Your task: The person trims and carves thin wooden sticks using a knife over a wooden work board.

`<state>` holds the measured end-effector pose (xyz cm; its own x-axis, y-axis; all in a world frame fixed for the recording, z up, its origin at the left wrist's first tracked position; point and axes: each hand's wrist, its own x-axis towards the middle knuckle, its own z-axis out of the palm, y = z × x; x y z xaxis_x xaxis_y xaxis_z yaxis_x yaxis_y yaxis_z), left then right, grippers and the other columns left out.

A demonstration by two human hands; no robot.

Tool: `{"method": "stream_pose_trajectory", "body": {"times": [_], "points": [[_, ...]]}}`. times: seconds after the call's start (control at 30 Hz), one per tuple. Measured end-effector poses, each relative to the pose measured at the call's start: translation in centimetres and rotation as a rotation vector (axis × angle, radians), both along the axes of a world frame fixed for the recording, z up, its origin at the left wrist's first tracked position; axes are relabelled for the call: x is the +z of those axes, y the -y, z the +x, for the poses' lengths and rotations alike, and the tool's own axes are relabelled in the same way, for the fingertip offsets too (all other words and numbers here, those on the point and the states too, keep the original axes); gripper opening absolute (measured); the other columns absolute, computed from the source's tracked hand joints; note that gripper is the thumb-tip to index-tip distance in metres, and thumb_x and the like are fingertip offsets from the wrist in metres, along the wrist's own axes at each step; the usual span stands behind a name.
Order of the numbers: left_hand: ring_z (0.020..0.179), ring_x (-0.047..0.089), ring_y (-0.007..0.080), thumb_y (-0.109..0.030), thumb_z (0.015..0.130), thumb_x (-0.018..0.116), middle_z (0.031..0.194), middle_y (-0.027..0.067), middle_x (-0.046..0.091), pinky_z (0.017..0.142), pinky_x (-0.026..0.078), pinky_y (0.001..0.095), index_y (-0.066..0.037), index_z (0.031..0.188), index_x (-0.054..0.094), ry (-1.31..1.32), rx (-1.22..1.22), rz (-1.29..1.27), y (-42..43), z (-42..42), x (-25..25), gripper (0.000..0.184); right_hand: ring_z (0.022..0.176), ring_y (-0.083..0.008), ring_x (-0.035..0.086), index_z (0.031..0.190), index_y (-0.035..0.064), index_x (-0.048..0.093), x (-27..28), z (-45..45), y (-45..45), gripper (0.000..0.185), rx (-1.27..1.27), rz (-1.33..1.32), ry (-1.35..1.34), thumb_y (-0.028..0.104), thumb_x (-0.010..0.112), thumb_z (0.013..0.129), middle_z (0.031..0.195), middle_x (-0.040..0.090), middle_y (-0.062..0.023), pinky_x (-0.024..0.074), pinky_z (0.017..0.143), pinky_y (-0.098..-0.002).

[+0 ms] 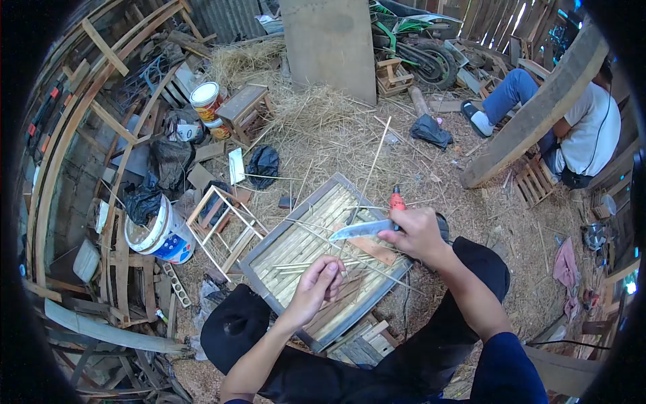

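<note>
My right hand is closed around the handle of a knife, its broad blade pointing left above the low table. My left hand is closed, thumb against fingers, just below and left of the blade. A thin bamboo strip seems to run from its fingertips, behind the blade and away from me; the grip itself is partly hidden. Under both hands is a slatted bamboo tabletop in a grey wooden frame. Loose strips and a brown flat piece lie on it. A red, black-tipped object shows just beyond my right hand.
A small wooden frame and a white bucket stand to the left. A slanted wooden post rises at right, with a seated person behind it. Straw, a board and a motorbike are farther back.
</note>
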<state>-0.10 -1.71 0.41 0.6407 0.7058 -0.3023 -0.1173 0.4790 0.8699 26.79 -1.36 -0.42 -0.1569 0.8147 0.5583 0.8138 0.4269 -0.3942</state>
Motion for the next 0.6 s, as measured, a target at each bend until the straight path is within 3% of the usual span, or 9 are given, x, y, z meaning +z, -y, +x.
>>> {"method": "stream_pose_trajectory", "body": {"times": [0.2, 0.4, 0.5, 0.6], "points": [[0.054, 0.026, 0.0058, -0.031, 0.105, 0.048, 0.069, -0.0045, 0.035, 0.048, 0.022, 0.0231, -0.009, 0.102, 0.050, 0.015, 0.029, 0.022, -0.5, 1.3, 1.4, 0.022, 0.046, -0.0251, 0.057, 0.066, 0.0082, 0.051, 0.3, -2.0, 0.1, 0.046, 0.103, -0.064, -0.012, 0.045, 0.073, 0.082, 0.052, 0.052, -0.0068, 0.0424, 0.045, -0.0380], [0.054, 0.024, 0.0051, -0.025, 0.106, 0.044, 0.070, -0.0046, 0.032, 0.048, 0.019, 0.0237, -0.014, 0.107, 0.046, 0.071, 0.006, -0.003, -0.8, 1.7, 0.7, 0.011, 0.046, -0.0247, 0.058, 0.096, 0.0067, 0.067, 0.4, -3.4, 0.0, 0.044, 0.212, -0.090, -0.012, 0.049, 0.069, 0.084, 0.052, 0.054, -0.0072, 0.0430, 0.044, -0.0374], [0.054, 0.023, 0.0053, -0.024, 0.106, 0.043, 0.070, -0.0046, 0.032, 0.048, 0.018, 0.0237, -0.016, 0.108, 0.044, 0.122, -0.027, -0.067, -1.0, 1.4, 0.4, 0.009, 0.046, -0.0245, 0.059, 0.112, 0.0063, 0.066, 0.0, -3.7, -0.1, 0.053, 0.231, -0.100, 0.003, 0.052, 0.067, 0.085, 0.053, 0.056, -0.0078, 0.0430, 0.043, -0.0375], [0.053, 0.027, 0.0051, -0.024, 0.106, 0.042, 0.069, -0.0041, 0.032, 0.048, 0.023, 0.0225, -0.010, 0.110, 0.045, 0.126, -0.027, -0.097, -1.2, 1.2, 0.4, 0.014, 0.046, -0.0248, 0.060, 0.111, 0.0057, 0.065, 0.2, -3.7, -0.2, 0.054, 0.235, -0.119, 0.015, 0.053, 0.066, 0.085, 0.053, 0.057, -0.0081, 0.0432, 0.043, -0.0379]]}}
